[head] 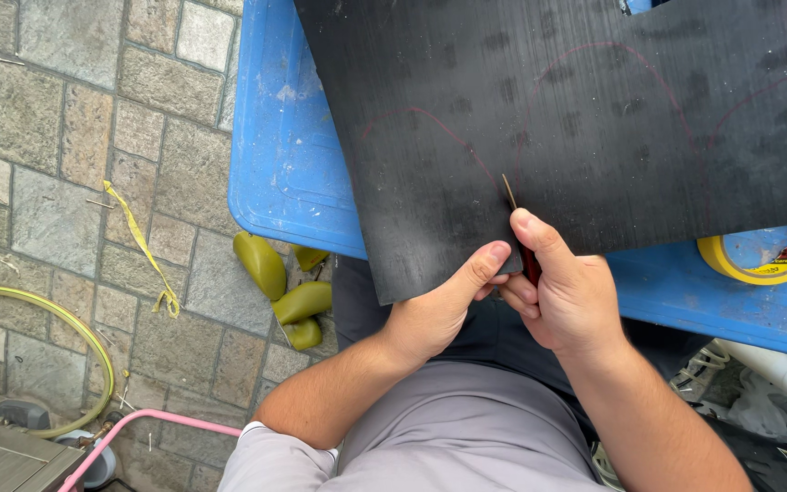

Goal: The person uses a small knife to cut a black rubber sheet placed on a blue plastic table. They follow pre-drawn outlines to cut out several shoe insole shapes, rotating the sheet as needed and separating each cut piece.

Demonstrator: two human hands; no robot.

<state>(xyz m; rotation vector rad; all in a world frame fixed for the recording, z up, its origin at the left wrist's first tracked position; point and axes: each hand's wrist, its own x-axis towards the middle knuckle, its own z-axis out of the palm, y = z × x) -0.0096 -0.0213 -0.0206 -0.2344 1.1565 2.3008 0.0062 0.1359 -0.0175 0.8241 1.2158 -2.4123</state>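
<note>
A left hand (434,314) pinches the near edge of a matte black sheet (594,118) with faint red curves; the right hand (568,292) grips a red-handled blade (514,211).

I see a matt black rubber sheet (576,128), finely ribbed and scuffed, lying on a smooth, glossy blue plastic lid (289,155). The tape roll (767,255) looks shiny yellow; the stone paving (66,137) looks rough.
</note>
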